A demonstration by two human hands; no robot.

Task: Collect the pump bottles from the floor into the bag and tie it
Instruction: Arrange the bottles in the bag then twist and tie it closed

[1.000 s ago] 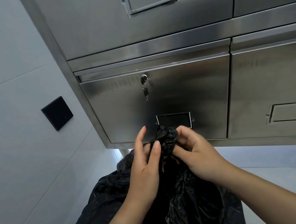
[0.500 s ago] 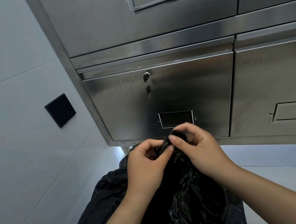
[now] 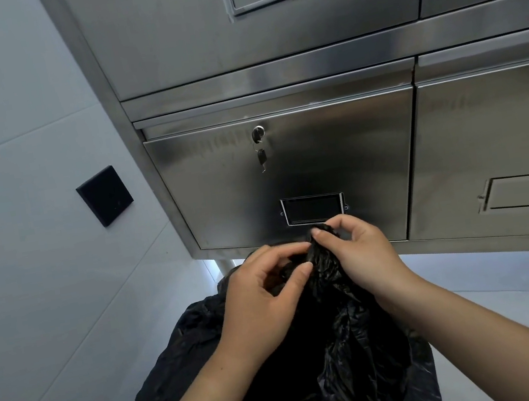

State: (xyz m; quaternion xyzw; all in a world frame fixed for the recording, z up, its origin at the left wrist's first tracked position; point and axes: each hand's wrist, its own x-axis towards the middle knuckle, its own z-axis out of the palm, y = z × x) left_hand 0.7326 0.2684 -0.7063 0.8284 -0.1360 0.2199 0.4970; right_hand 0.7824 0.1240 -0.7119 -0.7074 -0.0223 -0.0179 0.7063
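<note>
A bulging black plastic bag (image 3: 361,358) stands on the floor below me, its mouth gathered into a twisted neck (image 3: 323,260). My left hand (image 3: 258,301) curls round the left side of that neck, thumb and fingers pinching the plastic. My right hand (image 3: 358,254) pinches the top of the neck from the right, fingertips bent over the bunched end. No pump bottle shows; whatever is inside the bag is hidden.
A stainless steel cabinet (image 3: 318,157) rises right behind the bag, with a key (image 3: 262,157) hanging from a drawer lock. A pale tiled wall with a black square switch plate (image 3: 104,196) closes off the left. Light floor (image 3: 495,285) lies to the right.
My left hand's fingers, straight up a second ago, have curled down onto the neck. Both hands and the bunched bag top have sunk slightly relative to the cabinet's label holder.
</note>
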